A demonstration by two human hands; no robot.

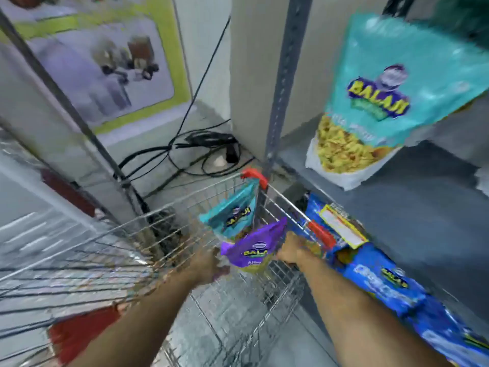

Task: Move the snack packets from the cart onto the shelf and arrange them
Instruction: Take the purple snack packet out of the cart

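The whole view is blurred by motion. Both my arms reach down into the wire cart [185, 207]. A purple snack packet [255, 247] stands upright between my hands. My left hand [209, 266] has its fingers on the packet's lower left corner. At the packet's right edge, my right hand [291, 250] is curled by the cart's right rim; what it grips is hidden. Behind the purple packet, a teal packet [232, 213] leans in the cart's far corner. Another teal packet [383, 102] stands on the grey shelf [423, 207] at the upper right.
Blue snack packets [383, 282] lie in a row on the lower shelf, right of the cart. The grey shelf upright [285, 75] stands just beyond the cart's red corner. Black cables [201, 149] lie coiled on the floor behind it. A poster [105, 62] leans at the upper left.
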